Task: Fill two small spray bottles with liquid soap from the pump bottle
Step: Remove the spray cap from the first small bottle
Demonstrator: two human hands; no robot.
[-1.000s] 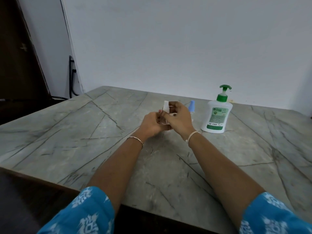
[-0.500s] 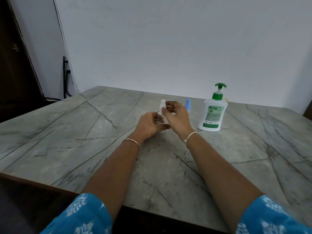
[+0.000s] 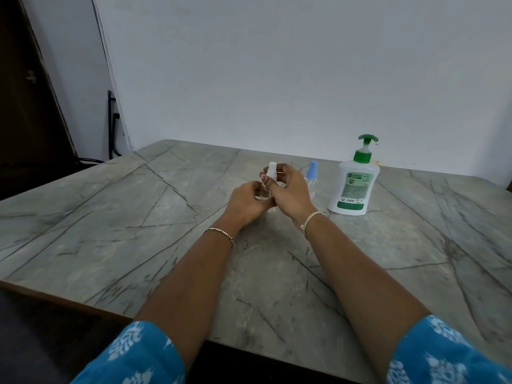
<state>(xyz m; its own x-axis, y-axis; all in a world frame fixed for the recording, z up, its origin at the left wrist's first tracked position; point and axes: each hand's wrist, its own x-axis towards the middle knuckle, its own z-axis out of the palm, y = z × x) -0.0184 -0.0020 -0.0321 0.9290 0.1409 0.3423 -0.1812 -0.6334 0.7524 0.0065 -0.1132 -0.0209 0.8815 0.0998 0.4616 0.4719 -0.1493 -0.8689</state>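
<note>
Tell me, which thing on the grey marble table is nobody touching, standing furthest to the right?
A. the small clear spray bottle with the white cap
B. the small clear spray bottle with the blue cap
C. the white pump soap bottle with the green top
C: the white pump soap bottle with the green top stands alone at the right, beyond the blue-capped spray bottle, while both hands hold the white-capped spray bottle.

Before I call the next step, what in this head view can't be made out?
- Clear bottle, head view: body mostly wrapped by the left hand and right hand; fill level unreadable.
- Its white cap: whether loosened or tight is hidden under the right fingers.
- Blue-capped bottle: lower part behind the right hand; contents unclear.
- Pump bottle: opaque, soap level hidden; label print too small.
</note>
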